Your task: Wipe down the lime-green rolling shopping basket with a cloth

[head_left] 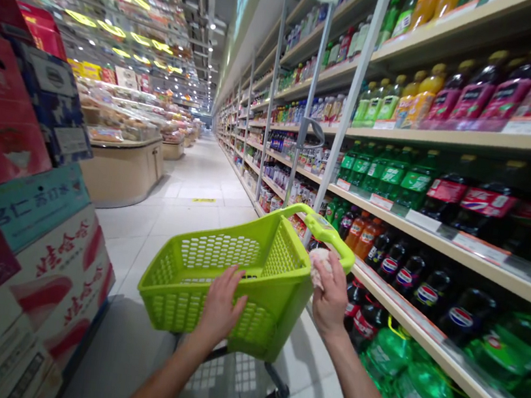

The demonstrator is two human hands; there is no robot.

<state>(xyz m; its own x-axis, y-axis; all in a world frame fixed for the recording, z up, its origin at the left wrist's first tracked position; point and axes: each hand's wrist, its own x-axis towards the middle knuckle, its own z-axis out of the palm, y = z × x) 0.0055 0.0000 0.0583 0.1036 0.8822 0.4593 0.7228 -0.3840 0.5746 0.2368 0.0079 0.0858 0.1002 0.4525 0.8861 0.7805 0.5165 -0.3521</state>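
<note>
A bright green plastic shopping cart point(269, 311) with a perforated basket stands tilted across the view in front of me. My left hand point(223, 305) is on the basket's near side, fingertips over the rim and thumb outside. In my right hand point(334, 294) is a crumpled whitish cloth point(319, 266), pressed against the cart near the right end of its green handle point(332, 235). The fingers are closed round the cloth and partly cover it. Little shows of the basket's inside, apart from its holed walls.
Shelves of soda bottles point(432, 282) rise close on the right, with large green bottles point(422, 386) at the bottom. Stacked cartons point(59, 262) crowd the left. Farther on, a wooden display counter point(124, 169) borders the tiled aisle point(190, 175). A cart wheel point(276, 397) is on the floor.
</note>
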